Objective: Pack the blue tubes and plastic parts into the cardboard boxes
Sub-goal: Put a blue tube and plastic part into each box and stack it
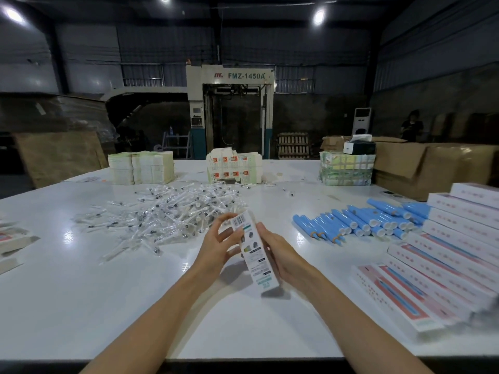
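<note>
Head view: both hands hold a slim white printed cardboard box (253,252) above the white bench (81,306), at the middle of the frame. The box is tilted, its barcode end pointing toward 12 o'clock. The left hand (216,245) curls its fingers round the far end. The right hand (274,256) grips the long side, fingers closed against it. Whether an end flap is open I cannot tell.

The blue plastic tubes (361,221) lie in a loose row at 2 o'clock, well apart from the hands. The clear plastic parts (167,211) lie heaped at 11 o'clock.

The thin card looks easy to crush, so too tight a grip could buckle it or crease a flap. A hasty reach toward 2 o'clock could set the round tubes rolling. At 3 o'clock the stacked pink-and-white cardboard boxes (445,268) lean in steps close to the right forearm, and a careless elbow might push them toward the bench edge. Dragging a hand through the heap would likely scatter the light parts.
</note>
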